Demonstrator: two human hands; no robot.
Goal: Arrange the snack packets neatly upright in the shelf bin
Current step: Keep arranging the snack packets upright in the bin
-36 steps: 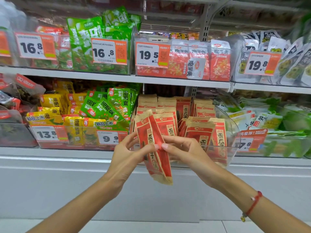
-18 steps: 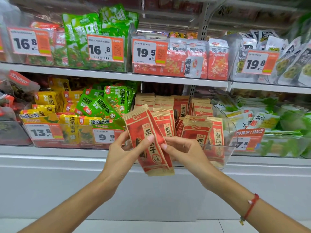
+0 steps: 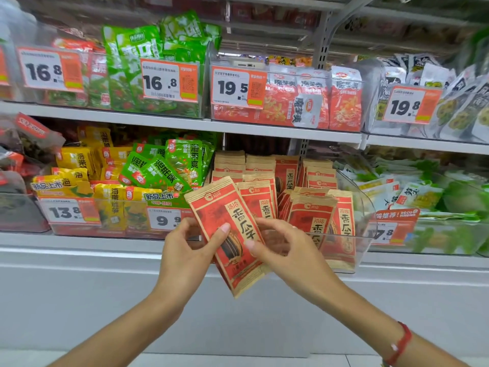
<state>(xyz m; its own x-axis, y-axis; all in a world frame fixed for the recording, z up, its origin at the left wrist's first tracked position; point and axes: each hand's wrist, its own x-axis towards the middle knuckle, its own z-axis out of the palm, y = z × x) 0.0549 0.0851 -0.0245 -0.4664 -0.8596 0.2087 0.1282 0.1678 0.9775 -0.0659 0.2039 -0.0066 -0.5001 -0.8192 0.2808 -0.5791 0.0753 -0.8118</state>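
shop shelving: two white shelves (image 3: 158,123), grey perforated upright (image 3: 321,53), plain grey base panel (image 3: 105,300) below. clear bins of green, yellow and white packets; orange price tags (image 3: 169,80). pale tiled floor (image 3: 238,360). even, bright lighting.

Red-and-tan snack packets (image 3: 232,234) beside green packets (image 3: 169,165) and yellow packets (image 3: 76,160).

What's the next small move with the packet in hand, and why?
Probably turn the red-and-tan paper snack packet upright and slot it into the front row of the clear plastic shelf bin. Left hand and right hand both pinch it, tilted and in front of the bin, while the matching packets inside stand upright facing out.
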